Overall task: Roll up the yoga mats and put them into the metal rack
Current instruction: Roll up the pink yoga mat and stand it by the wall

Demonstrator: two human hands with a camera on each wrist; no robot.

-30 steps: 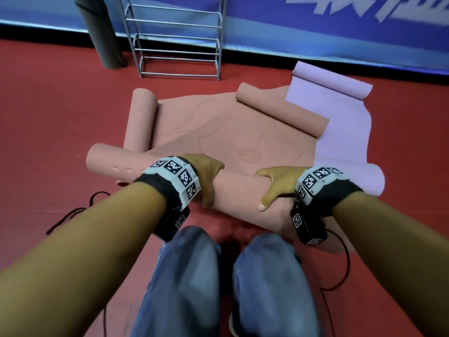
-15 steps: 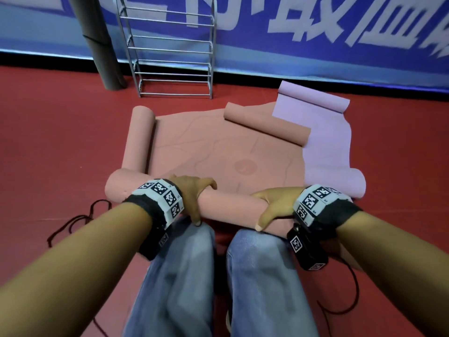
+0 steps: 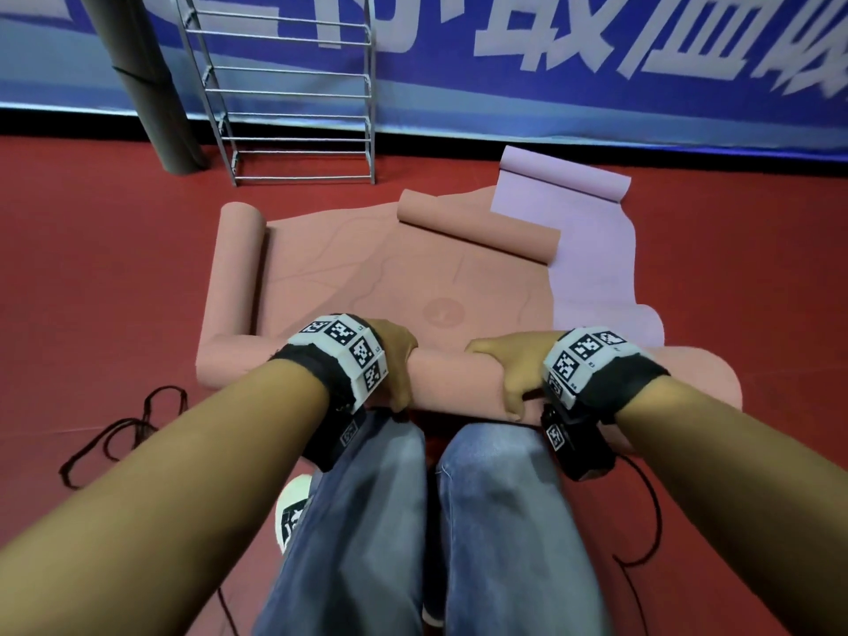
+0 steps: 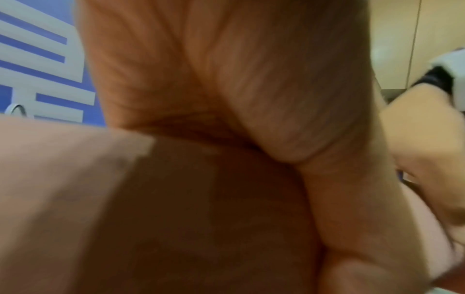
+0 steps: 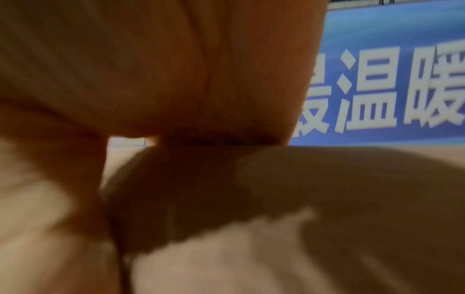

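A salmon-pink yoga mat [image 3: 358,268] lies on the red floor with its near end wound into a thick roll [image 3: 454,376] just ahead of my knees. My left hand [image 3: 394,364] and right hand [image 3: 504,369] both wrap over that roll, thumbs on its near side; their fingers are hidden behind it. Both wrist views are blurred, filled by palm and pink mat [image 4: 176,218] [image 5: 251,238]. A second pink mat's curled end [image 3: 477,224] lies across the far right corner. A lilac mat [image 3: 592,250] lies right of them. The metal rack [image 3: 293,94] stands at the wall.
A dark grey post [image 3: 142,80] stands left of the rack, against a blue banner [image 3: 596,62]. Black cords [image 3: 124,429] loop on the floor at my left, another cord [image 3: 651,521] at my right. My knees in jeans [image 3: 413,521] are just behind the roll.
The roll has come nearer to my knees under both hands, and my view has tipped up, showing more of the rack and banner.
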